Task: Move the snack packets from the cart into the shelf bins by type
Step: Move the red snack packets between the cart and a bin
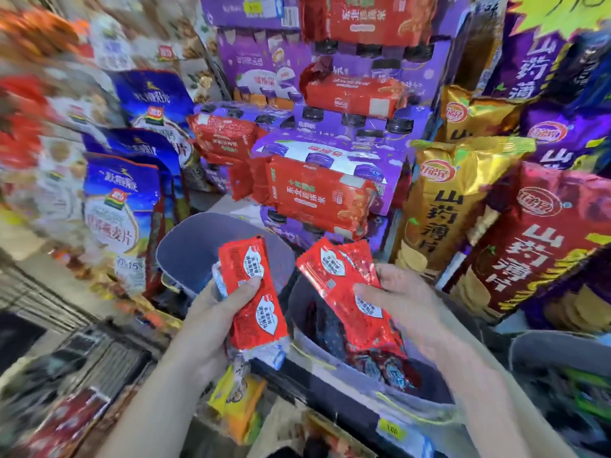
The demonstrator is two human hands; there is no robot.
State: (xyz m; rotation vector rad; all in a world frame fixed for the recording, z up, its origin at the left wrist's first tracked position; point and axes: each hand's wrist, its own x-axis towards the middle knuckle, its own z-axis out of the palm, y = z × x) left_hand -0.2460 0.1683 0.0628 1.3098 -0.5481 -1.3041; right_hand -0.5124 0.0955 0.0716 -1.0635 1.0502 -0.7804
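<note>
The left hand (211,328) is curled round a small stack of red packets (256,325). Its thumb lies across the front, and a silver-edged packet is tucked behind. The right hand (410,309) grips a second red stack (334,269) the same way, thumb pressed over the wrappers and the other fingers hidden behind. Both stacks are tilted, tops leaning left, and they are held apart from each other.

The second red stack hangs over the mouth of a grey bin (304,312), where dark and red wrapped pieces (380,368) lie in a heap. Another grey tub (188,249) sits just behind the left hand.

The shelf behind is crowded. There are blue bags (122,206) at the left and purple bottle cartons (330,147) in the middle, with red brick-shaped packs (317,196) lying on them. A tall gold bag (439,206) and a tall red bag (542,233) stand at the right. A yellow price tag (391,431) is fixed to the shelf front below the bin. The far left of the view is too blurred to read.
</note>
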